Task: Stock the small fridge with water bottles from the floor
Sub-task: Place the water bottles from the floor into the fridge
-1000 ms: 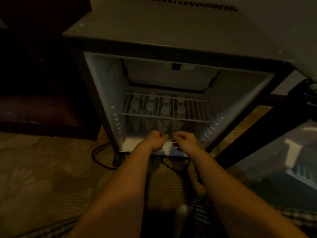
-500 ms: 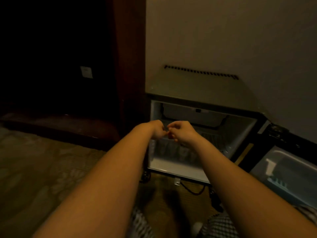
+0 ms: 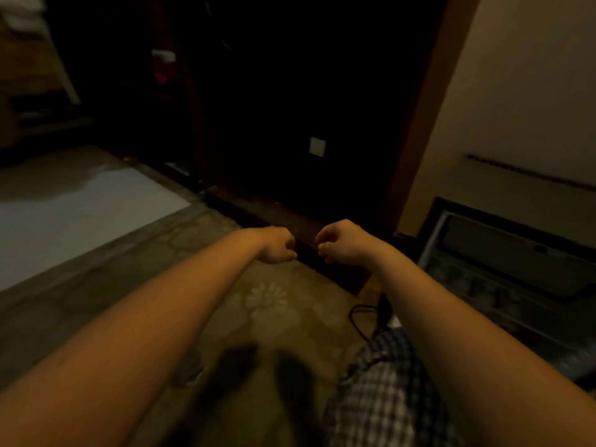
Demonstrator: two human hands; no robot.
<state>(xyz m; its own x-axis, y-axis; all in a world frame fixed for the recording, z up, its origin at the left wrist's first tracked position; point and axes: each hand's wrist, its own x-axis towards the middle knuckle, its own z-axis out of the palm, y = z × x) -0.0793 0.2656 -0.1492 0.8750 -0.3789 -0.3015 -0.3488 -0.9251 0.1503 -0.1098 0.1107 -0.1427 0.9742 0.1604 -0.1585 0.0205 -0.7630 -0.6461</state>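
The small fridge [image 3: 503, 250] stands open at the right edge of the head view, its dim inside showing several water bottles [image 3: 467, 279] under a wire shelf. My left hand [image 3: 277, 245] and my right hand [image 3: 340, 243] hang side by side in mid air over the carpet, left of the fridge. Both have their fingers curled in and hold nothing. No bottle shows on the floor.
Patterned carpet [image 3: 264, 301] covers the floor ahead, with a pale bare patch [image 3: 74, 208] at the left. A dark wooden cabinet [image 3: 290, 124] rises behind my hands, its base ledge just beyond them. A black cable [image 3: 364, 314] loops beside the fridge. My checked trouser leg [image 3: 383, 388] is at the bottom.
My view has swung left and away from the fridge, which went from centre to the right edge. Both hands pulled out of the fridge mouth and now hover, curled and empty, over the carpet.
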